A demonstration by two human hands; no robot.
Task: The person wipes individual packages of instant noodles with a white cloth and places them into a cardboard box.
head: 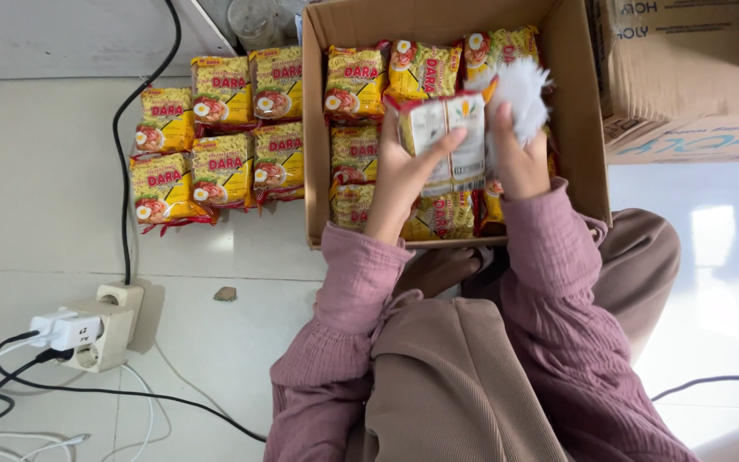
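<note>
Both hands hold one noodle packet over an open cardboard box (pixel 579 111) on the tiled floor (pixel 36 214).

The box holds yellow noodle packets (pixel 357 81); a stack of them (pixel 215 141) lies at its 9 o'clock. The left hand (pixel 404 175) grips the upturned packet (pixel 442 141); the right hand (pixel 519 158), at its 3 o'clock, grips packet and white cloth (pixel 523 90).

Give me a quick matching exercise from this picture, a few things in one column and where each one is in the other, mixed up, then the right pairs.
1. held packet
2. white cloth
3. loose packets
4. power strip

A. on the floor left of the cardboard box
B. right hand
C. both hands, left hand included, above the box
D. floor, lower left, plugs in it

Pairs: 1-C, 2-B, 3-A, 4-D
</note>
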